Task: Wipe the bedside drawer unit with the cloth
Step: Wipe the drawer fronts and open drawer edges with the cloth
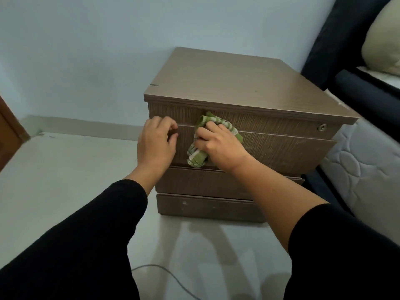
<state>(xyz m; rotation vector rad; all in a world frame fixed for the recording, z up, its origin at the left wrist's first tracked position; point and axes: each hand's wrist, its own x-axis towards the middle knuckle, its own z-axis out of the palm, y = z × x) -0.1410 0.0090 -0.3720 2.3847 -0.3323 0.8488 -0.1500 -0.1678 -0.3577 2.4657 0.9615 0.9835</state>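
Note:
A brown wood-grain bedside drawer unit [238,83] stands on the pale floor against the wall, with three drawer fronts. My right hand [218,146] presses a crumpled green and white striped cloth [195,158] against the upper drawer front, near its middle. My left hand [157,144] is at the left end of the same drawer front, fingers curled at its edge; I cannot tell whether they grip it. The upper drawer sits slightly out from the unit. A small round lock [322,127] is at the top right of the front.
A bed with a white quilted mattress [365,169], dark frame [357,92] and cream pillow [383,40] stands close on the right. A grey cable [173,278] lies on the floor in front. A brown door edge [8,135] is at the far left.

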